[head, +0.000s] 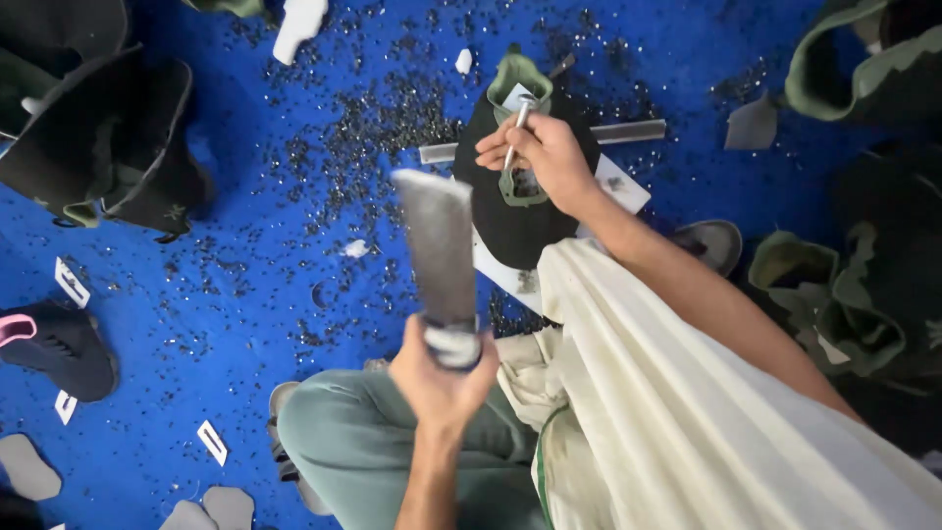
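Above blue mat (245,245): left hand (439,378) raises flat bar (439,245); right hand (543,157) pins punch (516,128).

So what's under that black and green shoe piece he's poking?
Under the black shoe piece lies a white board, its corner sticking out, and a grey metal bar behind. The blue floor directly beneath is covered.
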